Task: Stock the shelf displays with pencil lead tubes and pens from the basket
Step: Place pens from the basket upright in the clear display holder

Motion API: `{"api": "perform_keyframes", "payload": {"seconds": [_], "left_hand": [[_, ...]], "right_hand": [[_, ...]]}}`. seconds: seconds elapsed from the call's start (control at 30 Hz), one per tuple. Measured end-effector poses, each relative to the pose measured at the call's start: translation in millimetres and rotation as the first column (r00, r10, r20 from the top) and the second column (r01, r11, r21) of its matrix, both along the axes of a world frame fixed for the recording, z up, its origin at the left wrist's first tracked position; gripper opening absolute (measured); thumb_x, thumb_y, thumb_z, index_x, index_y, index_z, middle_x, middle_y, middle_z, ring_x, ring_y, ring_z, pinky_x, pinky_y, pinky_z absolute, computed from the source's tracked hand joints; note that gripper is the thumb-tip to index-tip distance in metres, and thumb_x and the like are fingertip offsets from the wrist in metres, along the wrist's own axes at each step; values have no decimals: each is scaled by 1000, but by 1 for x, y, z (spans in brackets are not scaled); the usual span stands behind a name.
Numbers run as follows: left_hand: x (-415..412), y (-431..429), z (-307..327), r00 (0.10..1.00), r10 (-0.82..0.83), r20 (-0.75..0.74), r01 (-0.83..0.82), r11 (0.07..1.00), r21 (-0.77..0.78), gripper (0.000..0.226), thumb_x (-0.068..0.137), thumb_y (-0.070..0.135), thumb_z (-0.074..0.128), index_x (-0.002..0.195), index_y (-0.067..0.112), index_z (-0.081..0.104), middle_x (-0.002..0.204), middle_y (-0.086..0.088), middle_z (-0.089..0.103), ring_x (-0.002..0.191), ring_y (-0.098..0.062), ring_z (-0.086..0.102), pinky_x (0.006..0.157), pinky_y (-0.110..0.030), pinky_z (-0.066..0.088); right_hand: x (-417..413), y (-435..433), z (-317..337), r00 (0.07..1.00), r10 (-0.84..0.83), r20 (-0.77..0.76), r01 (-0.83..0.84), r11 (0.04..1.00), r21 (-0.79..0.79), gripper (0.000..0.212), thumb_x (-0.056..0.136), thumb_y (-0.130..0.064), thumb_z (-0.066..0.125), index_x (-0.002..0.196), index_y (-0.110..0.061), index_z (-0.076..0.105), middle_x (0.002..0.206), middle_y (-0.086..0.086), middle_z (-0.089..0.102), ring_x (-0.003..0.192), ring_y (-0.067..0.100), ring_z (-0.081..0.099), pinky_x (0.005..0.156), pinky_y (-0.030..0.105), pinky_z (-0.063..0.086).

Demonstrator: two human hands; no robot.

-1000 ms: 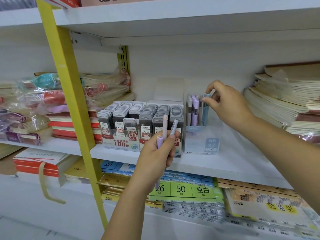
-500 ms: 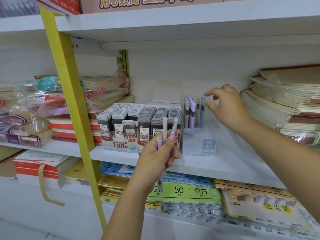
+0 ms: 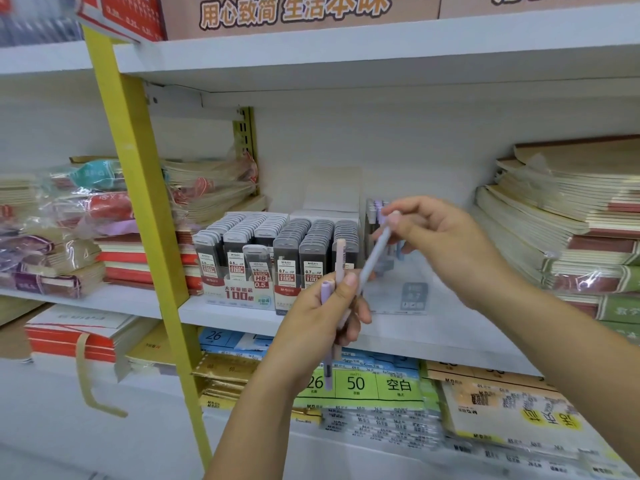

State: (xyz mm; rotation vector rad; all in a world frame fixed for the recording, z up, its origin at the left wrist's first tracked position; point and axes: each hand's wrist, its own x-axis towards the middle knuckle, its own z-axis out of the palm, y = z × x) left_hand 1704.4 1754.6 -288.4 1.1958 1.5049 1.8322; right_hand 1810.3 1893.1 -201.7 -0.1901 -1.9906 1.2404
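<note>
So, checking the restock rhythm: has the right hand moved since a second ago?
Yes. The right hand has drawn back from the clear pen display toward the left hand, and now pinches a pen top.

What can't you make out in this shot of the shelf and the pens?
Head view only:
- Basket: out of frame.
- Standing pens in the clear display: mostly hidden by the right hand.
- Display label: blurred, unreadable.
- Pale pen the right hand pinches: motion-blurred, colour uncertain.
- Pens in the left hand: fingers cover them, count unclear.
</note>
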Motion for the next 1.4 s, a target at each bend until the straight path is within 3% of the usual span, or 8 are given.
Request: {"api": "perform_keyframes", "payload": {"seconds": [0.23,0.3,0.4,0.5,0.67,0.87,1.13,1.4], "left_hand": [[-14,-11,0,990,70,120,-70,998,-5,15,98,25,60,102,14,69,68,4,66,44,-6,33,41,-18,30],[-15,-14,1,980,138,145,-140,990,6,13,97,21,63,104,14,70,70,0,68,43,-6,33,39,-18,29],[-16,-18,4,977,193,95,-194,981,5,10,95,22,66,101,18,73,71,-2,70,41,-4,36,38,-17,31],[-11,-19,6,981,194,3,-194,981,-1,7,93,24,68,95,23,74,69,1,70,42,-3,39,39,-16,33],[-2,-19,9,986,153,-69,-152,988,24,11,98,32,62,96,38,71,74,1,68,46,-5,41,42,-16,34],[0,-14,9,990,139,-18,-139,990,5,10,95,48,59,99,41,64,75,7,61,50,-7,39,44,-20,35],[6,4,8,989,147,11,-148,989,32,23,106,32,45,91,16,53,55,14,52,44,-5,34,41,-19,31],[-1,9,4,989,147,-21,-146,987,61,21,105,36,47,91,30,61,71,3,59,50,-8,39,46,-21,35]], "right_hand": [[18,18,-4,999,35,18,-32,988,-149,11,96,-5,52,102,-8,61,86,4,75,77,17,72,65,22,58],[25,23,-6,986,-82,148,67,993,101,9,93,-11,60,96,-17,65,86,-3,73,81,7,68,69,15,54],[32,18,0,936,-297,189,105,748,655,12,84,-32,64,94,-36,67,91,-20,62,90,-3,55,78,9,44],[25,-4,-1,952,-210,223,-40,638,769,32,80,-44,60,107,-30,71,94,-16,67,91,3,55,83,20,46],[19,-9,-12,955,-175,241,-75,640,765,32,91,-24,64,123,-28,65,96,-15,63,86,-1,54,79,23,47],[24,23,12,977,-210,23,178,874,452,54,96,-13,54,140,-40,38,96,-7,55,87,11,61,76,22,52],[-3,54,28,953,-291,-87,302,879,368,47,87,-14,64,93,-53,39,86,-2,64,75,14,69,77,48,57],[-33,73,2,949,-310,52,265,880,395,28,87,-9,66,97,-21,43,87,-2,67,77,24,68,77,47,56]]}}
